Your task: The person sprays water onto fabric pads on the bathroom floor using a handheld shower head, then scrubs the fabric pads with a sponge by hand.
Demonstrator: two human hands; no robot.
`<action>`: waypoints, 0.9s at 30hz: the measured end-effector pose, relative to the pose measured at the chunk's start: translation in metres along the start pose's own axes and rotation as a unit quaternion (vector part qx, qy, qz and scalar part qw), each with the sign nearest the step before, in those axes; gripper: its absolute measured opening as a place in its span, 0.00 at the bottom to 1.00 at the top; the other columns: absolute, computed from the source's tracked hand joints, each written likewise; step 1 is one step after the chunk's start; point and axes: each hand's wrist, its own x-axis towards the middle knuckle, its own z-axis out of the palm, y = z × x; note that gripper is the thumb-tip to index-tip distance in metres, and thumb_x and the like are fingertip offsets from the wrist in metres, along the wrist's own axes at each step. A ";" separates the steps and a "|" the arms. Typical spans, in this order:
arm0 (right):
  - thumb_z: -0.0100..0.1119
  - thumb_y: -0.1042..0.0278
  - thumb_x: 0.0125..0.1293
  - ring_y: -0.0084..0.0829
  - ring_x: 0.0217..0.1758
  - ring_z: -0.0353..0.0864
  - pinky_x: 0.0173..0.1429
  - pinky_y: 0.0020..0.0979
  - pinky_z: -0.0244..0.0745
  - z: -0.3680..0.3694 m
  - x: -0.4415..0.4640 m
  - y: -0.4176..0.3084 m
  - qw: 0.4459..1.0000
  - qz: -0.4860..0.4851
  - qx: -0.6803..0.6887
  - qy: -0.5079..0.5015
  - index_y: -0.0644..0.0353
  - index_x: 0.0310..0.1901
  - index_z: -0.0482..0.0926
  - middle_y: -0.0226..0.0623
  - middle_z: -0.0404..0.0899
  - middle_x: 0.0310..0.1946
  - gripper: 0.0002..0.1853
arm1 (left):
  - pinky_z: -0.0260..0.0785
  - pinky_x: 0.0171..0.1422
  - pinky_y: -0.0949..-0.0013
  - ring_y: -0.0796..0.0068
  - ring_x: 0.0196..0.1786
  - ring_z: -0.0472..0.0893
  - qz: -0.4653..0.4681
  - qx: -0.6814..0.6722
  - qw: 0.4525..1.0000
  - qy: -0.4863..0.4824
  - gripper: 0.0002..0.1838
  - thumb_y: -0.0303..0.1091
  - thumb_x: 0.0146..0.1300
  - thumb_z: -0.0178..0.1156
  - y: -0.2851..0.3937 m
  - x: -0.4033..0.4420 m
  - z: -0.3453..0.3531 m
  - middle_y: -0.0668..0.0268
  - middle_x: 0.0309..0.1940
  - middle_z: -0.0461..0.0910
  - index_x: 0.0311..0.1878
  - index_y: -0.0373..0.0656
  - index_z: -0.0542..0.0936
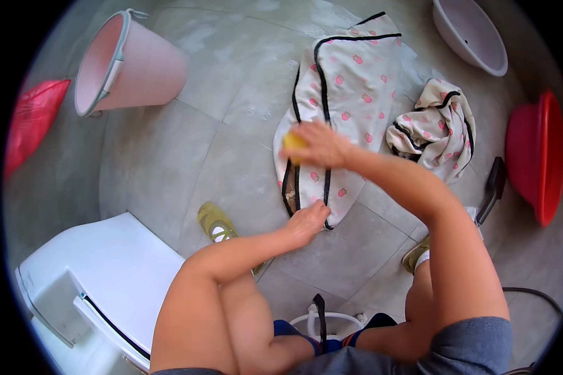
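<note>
A white fabric cover with black piping and a pink fruit print lies spread on the wet tiled floor. My right hand, blurred by motion, is closed around a small yellow block and rests over the left part of the cover. Whether the block is soap or a sponge I cannot tell. At the cover's near end, my left hand grips its piped edge. A gap in the cover shows brownish inside, just left of the piping. To the right, a crumpled piece of the same printed fabric sits on the floor.
A pink bucket lies tipped at the upper left, near a red plastic bag. A pale basin and a red basin are at the right, with a black-headed brush nearby. A white toilet is at the lower left.
</note>
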 end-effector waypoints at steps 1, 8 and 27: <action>0.56 0.57 0.62 0.43 0.58 0.71 0.58 0.44 0.64 -0.001 0.011 0.024 0.999 0.033 -0.037 0.008 0.29 0.61 0.70 0.44 0.70 0.58 0.24 | 0.72 0.47 0.55 0.51 0.41 0.78 -0.027 -0.023 0.998 -0.046 0.16 0.19 0.50 0.61 0.000 0.000 -0.001 0.54 0.40 0.76 0.44 0.39 0.74; 0.58 0.59 0.61 0.44 0.59 0.70 0.56 0.44 0.65 -0.025 0.036 0.067 0.927 0.327 -0.154 0.098 0.34 0.60 0.73 0.45 0.71 0.55 0.24 | 0.72 0.44 0.54 0.49 0.39 0.80 -0.052 -0.115 0.987 -0.096 0.08 0.20 0.46 0.60 -0.020 -0.012 0.010 0.52 0.30 0.79 0.33 0.39 0.79; 0.58 0.56 0.64 0.43 0.59 0.69 0.58 0.47 0.62 -0.023 0.046 0.038 0.897 0.422 -0.132 0.025 0.40 0.59 0.71 0.46 0.70 0.57 0.21 | 0.76 0.34 0.68 0.71 0.28 0.85 -0.199 -0.185 0.857 -0.438 0.11 0.19 0.48 0.60 -0.006 -0.059 0.049 0.60 0.24 0.85 0.36 0.36 0.85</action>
